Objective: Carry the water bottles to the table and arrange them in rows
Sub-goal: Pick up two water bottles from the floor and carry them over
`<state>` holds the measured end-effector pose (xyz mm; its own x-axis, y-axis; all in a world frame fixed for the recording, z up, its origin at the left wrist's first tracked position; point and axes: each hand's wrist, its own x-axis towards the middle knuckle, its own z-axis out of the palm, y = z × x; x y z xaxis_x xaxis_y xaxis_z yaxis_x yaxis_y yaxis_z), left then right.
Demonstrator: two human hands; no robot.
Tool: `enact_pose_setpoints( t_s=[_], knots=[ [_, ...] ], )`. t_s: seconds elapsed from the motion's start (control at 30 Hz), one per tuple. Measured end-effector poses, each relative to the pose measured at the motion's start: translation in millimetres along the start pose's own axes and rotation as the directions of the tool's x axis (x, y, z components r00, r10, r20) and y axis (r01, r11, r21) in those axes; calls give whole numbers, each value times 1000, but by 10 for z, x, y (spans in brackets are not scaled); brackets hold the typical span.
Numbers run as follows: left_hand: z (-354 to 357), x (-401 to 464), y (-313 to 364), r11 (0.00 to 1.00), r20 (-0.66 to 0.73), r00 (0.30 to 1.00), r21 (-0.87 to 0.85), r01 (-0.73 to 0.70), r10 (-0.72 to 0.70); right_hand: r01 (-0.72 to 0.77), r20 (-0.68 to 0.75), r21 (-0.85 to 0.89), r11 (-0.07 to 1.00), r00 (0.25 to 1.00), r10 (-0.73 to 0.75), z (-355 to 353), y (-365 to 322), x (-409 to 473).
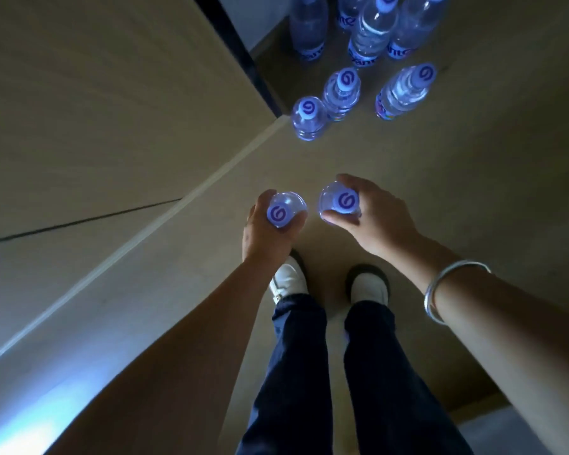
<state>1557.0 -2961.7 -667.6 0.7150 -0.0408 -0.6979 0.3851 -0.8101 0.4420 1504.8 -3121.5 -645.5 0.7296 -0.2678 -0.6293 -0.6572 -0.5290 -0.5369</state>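
Left hand (263, 231) grips 1 bottle (284, 210), right hand (372, 215) grips another bottle (339, 201) (caps up); 3 bottles (340, 93) stand on floor (473, 159) ahead.

A: The bottles (340, 93) on the floor (473, 192)?
B: Clear, glossy plastic; each cap (347, 78) is smooth, matt plastic with a printed swirl.
A: The floor itself?
B: Smooth, with a dull sheen.
A: The bracelet (450, 287)?
B: Polished, silver-coloured metal.
A: Clothing?
B: Trousers (309, 372) are dark matt cloth; shoes (288, 279) are white and smooth.
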Motion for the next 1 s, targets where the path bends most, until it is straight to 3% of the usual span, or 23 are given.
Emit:
enact_pose_setpoints(
  t_s=[0.33, 0.53, 0.67, 0.8, 1.0],
  knots=[
    [-1166, -1524, -18, 993, -125, 992, -118, -17, 2, 270, 94, -78, 960, 960, -262, -530, -1247, -1306],
    [-1799, -2591, 58, 954, -297, 955, -287, -88, -2, 527, 169, -129, 840, 846, -505, -896, -2065, -2112],
    [-2136, -3302, 129, 916, -459, 887, -375, -142, -51, 610, 215, -107, 785, 785, -580, -1113, -2532, -2655],
    [-2551, -3995, 215, 862, -630, 767, -451, -233, -122, 706, 266, -96, 702, 697, -666, -1208, -2962, -3220],
    [-3118, -4911, 9, 757, -707, 658, -572, -315, -260, 834, 446, -84, 545, 521, -728, -1104, -3556, -3946]
  ],
)
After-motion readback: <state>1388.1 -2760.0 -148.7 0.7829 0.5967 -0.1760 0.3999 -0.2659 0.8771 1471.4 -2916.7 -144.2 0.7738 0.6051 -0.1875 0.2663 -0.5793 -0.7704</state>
